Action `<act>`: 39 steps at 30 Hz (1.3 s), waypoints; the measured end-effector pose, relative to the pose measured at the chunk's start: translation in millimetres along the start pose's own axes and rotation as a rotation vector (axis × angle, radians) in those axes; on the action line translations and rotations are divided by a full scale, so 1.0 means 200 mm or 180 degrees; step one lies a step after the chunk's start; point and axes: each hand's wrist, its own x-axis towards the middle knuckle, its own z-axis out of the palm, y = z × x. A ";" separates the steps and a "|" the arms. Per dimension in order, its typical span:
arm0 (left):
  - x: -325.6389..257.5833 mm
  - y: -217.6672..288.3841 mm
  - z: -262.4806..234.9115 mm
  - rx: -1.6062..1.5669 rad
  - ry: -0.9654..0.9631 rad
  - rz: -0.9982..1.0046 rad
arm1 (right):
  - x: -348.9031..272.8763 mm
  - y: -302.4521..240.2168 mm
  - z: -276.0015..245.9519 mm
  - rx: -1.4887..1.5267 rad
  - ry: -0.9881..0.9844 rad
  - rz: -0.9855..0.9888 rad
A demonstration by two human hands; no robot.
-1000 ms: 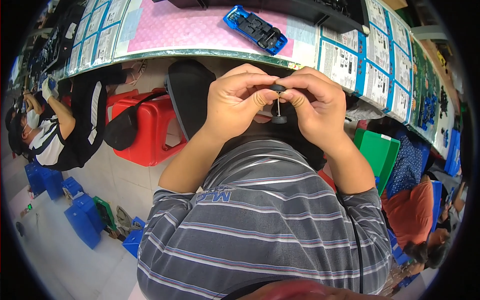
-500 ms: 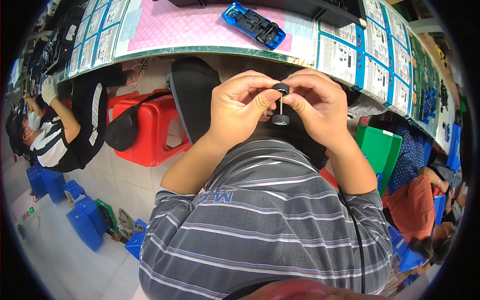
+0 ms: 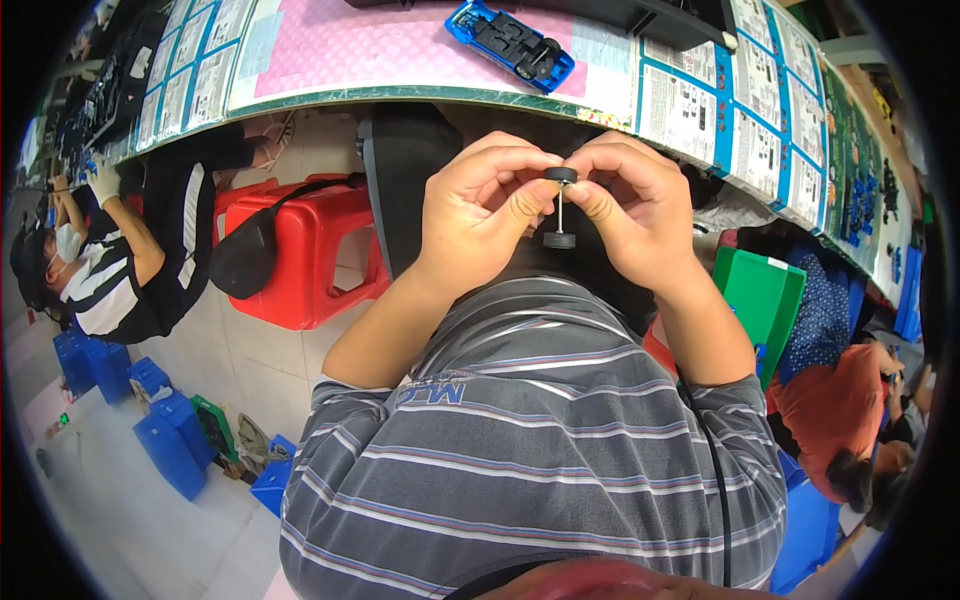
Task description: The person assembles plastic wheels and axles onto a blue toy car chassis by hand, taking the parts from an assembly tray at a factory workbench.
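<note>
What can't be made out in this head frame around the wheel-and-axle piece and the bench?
- Upper wheel: fingertips of the left hand and right hand hide its sides.
- Axle: too thin to judge how it seats.
- Blue toy car chassis: details too small.
- Printed sheets: unreadable, bent by fisheye.

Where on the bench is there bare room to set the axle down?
Free: the pink mat left of the blue chassis. Crowded: the right end, with instruction sheets and small parts. Both hands hold the axle.
</note>
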 end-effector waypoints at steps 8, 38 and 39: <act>-0.01 -0.03 -0.01 0.0773 0.0193 0.0643 | -0.01 0.01 0.02 -0.0422 0.0072 -0.0199; -0.02 -0.02 -0.06 0.0544 0.0434 0.0226 | 0.04 0.04 0.13 -0.0717 0.0390 -0.0532; -0.02 -0.03 -0.07 0.0585 0.0443 0.0162 | 0.05 0.05 0.11 -0.0771 0.0337 -0.0593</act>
